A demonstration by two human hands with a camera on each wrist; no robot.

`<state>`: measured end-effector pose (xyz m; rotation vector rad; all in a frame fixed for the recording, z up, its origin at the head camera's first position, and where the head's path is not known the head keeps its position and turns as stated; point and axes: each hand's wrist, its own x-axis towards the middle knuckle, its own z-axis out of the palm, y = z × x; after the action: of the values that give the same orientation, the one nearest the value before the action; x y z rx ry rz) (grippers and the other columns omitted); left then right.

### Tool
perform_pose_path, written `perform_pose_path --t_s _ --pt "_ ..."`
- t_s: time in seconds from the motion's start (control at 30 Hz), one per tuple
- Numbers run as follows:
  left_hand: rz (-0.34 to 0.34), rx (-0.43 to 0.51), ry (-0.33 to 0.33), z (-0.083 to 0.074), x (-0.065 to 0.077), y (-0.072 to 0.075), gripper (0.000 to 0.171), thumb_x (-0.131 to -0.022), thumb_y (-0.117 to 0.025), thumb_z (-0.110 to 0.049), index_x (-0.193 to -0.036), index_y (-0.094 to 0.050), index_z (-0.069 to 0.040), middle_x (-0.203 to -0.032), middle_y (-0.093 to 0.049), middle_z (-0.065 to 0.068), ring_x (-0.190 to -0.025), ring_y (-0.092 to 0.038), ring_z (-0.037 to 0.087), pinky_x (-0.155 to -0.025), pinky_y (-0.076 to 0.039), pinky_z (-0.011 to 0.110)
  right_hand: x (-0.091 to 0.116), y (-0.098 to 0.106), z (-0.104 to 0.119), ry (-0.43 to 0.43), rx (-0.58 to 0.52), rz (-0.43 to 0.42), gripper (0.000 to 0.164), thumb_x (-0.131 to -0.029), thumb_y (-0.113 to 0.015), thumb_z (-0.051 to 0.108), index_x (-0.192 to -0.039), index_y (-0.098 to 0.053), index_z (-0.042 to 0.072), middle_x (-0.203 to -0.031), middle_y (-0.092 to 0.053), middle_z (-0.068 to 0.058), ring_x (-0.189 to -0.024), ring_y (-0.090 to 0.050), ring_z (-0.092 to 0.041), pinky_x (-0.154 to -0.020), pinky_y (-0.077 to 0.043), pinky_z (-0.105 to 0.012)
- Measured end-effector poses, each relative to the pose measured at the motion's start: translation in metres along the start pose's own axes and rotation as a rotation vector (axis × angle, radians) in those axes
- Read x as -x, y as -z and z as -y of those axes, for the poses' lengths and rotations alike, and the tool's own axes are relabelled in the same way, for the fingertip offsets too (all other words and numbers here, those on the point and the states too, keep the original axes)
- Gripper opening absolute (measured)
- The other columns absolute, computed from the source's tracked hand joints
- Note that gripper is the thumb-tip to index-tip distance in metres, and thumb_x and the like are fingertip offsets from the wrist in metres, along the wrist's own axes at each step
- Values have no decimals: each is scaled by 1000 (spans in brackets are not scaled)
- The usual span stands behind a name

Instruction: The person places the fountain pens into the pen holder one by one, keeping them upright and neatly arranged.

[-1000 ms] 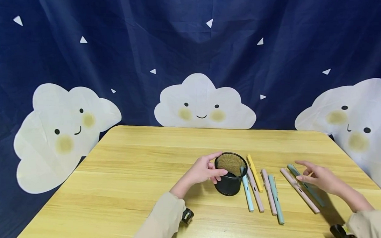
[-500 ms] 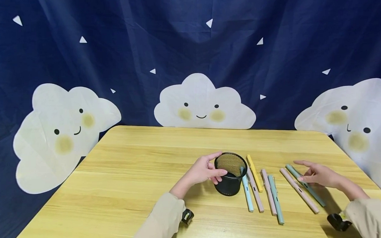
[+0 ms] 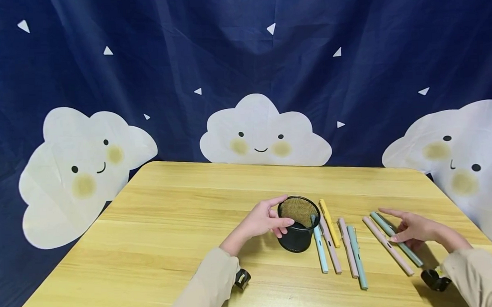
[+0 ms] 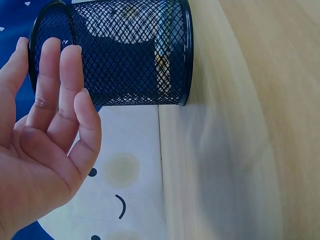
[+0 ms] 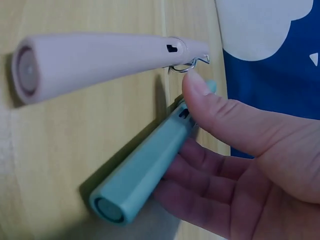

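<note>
My left hand point(image 3: 268, 219) holds the black mesh pen holder point(image 3: 296, 240) by its rim, index finger at the far side and thumb at the near side. The holder stands upright. In the left wrist view, the other fingers of the left hand point(image 4: 55, 125) lie along the mesh. On the right, my right hand point(image 3: 419, 228) is around a teal pen point(image 3: 408, 251), index finger stretched past its upper part. In the right wrist view the thumb overlaps the teal pen point(image 5: 145, 165) near its clip, fingers curled along the other side. A pink pen point(image 3: 387, 245) lies just left of it.
Between holder and right hand lie a light blue pen point(image 3: 320, 252), a pink pen point(image 3: 330, 247), a yellow pen point(image 3: 329, 223), another pink pen point(image 3: 348, 249) and a second teal pen point(image 3: 357, 262). A dark blue cloud-patterned curtain point(image 3: 165, 61) hangs behind the wooden table point(image 3: 182, 205).
My right hand has shifted slightly left, its thumb and fingers closing down around the teal pen, whose lower end has moved a little right. The left hand and pen holder stay in place.
</note>
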<state>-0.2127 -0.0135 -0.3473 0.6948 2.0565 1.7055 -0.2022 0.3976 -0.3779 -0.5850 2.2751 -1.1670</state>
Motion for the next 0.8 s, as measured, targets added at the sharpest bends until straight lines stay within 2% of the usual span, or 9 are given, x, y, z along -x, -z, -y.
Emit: perform_pose_path --t_s 0.13,0.23,0.3,0.37,0.43,0.47,0.53,0.57,0.8 --pt "4 2 -7 -11 6 -1 66 -81 -64 -3 -137 -29 1 -60 -60 20 -48 -58 22 -64 -46 58 0 1 1 -65 -8 3 72 -85 -62 12 -107 -27 72 -57 -42 2 -45 -47 -7 -41 -47 -29" --pt "5 1 -12 -10 6 -1 67 -81 -65 -4 -137 -29 0 -61 -60 21 -48 -59 24 -64 -45 58 -1 1 3 -108 -16 1 73 -84 -63 13 -104 -25 72 -59 -42 -1 -47 -50 -10 -44 -49 -31" --pt "6 0 -14 -10 6 0 67 -81 -65 -4 -137 -29 1 -62 -59 23 -48 -59 26 -63 -46 58 -1 0 4 -146 -23 -13 75 -83 -64 13 -111 -22 69 -60 -41 -1 -47 -50 -10 -46 -50 -32" --pt "6 -1 -16 -10 7 0 66 -81 -65 -4 -137 -29 1 -62 -59 24 -49 -59 27 -63 -46 57 -1 0 5 -189 -32 -34 83 -81 -66 13 -129 -14 57 -60 -41 -1 -46 -48 -10 -47 -51 -33" --pt "7 5 -15 -10 7 0 66 -81 -65 -4 -137 -29 1 -62 -59 24 -49 -59 27 -63 -47 56 -1 -1 7 -223 -45 -52 93 -79 -67 12 -143 -3 32 -61 -42 -2 -46 -48 -11 -48 -51 -35" --pt "8 6 -14 -10 7 0 66 -81 -65 -4 -137 -29 1 -62 -59 24 -49 -59 27 -63 -47 56 -1 -1 7 -235 -51 -60 97 -79 -68 11 -145 2 18 -61 -43 -4 -45 -49 -12 -49 -52 -37" --pt "8 12 -11 -10 7 -1 67 -81 -65 -4 -137 -29 1 -62 -59 24 -49 -59 26 -63 -47 55 -1 -1 8 -243 -58 -67 97 -78 -69 10 -139 6 -4 -63 -46 -7 -45 -50 -13 -48 -52 -38" --pt "8 15 -10 -10 6 -1 67 -81 -65 -4 -137 -29 1 -62 -59 24 -49 -59 27 -63 -47 55 -2 -1 9 -244 -62 -68 97 -77 -69 9 -136 6 -8 -64 -46 -8 -45 -51 -13 -48 -52 -39" --pt "-3 28 -8 9 -4 -1 68 -81 -65 -4 -138 -29 -2 -60 -60 20 -47 -58 24 -55 -52 44 -2 -2 7 -280 -76 -99 96 -75 -70 4 -135 3 -8 -67 -47 -11 -44 -49 -13 -47 -51 -35"
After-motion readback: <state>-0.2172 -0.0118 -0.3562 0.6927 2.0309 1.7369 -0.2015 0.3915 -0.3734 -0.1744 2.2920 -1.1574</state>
